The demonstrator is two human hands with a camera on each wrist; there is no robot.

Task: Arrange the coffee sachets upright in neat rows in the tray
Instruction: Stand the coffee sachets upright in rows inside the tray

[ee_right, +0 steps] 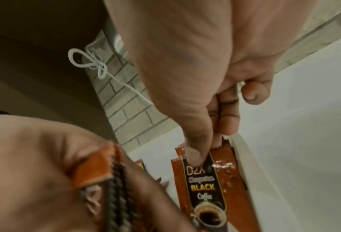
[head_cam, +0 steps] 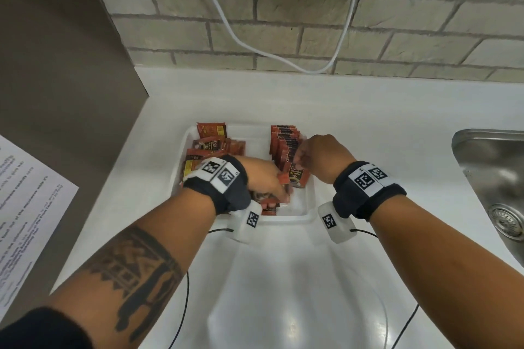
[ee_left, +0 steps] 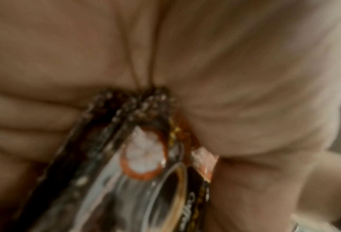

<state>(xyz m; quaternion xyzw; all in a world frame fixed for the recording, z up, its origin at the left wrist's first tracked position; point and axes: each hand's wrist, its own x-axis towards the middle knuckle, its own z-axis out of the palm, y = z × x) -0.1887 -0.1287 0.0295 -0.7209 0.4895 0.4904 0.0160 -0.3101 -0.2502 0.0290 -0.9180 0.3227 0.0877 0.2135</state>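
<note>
A white tray (head_cam: 286, 219) sits on the counter. Along its right side stands an upright row of red-brown coffee sachets (head_cam: 285, 142). My right hand (head_cam: 299, 159) pinches the top edge of the row's front sachet (head_cam: 297, 177); in the right wrist view the thumb (ee_right: 195, 157) presses on that "Black Coffee" sachet (ee_right: 203, 188). My left hand (head_cam: 280, 191) is low in the tray's near part and grips a small bundle of sachets (head_cam: 269, 204), seen close up (ee_left: 145, 157) against the palm. Loose sachets (head_cam: 209, 147) lie jumbled in the tray's left half.
A steel sink (head_cam: 493, 173) is set into the counter on the right. A printed paper sheet (head_cam: 25, 207) hangs on the brown panel to the left. A white cable (head_cam: 255, 45) droops across the brick wall behind. Bare white counter (head_cam: 283, 278) lies in front of the tray.
</note>
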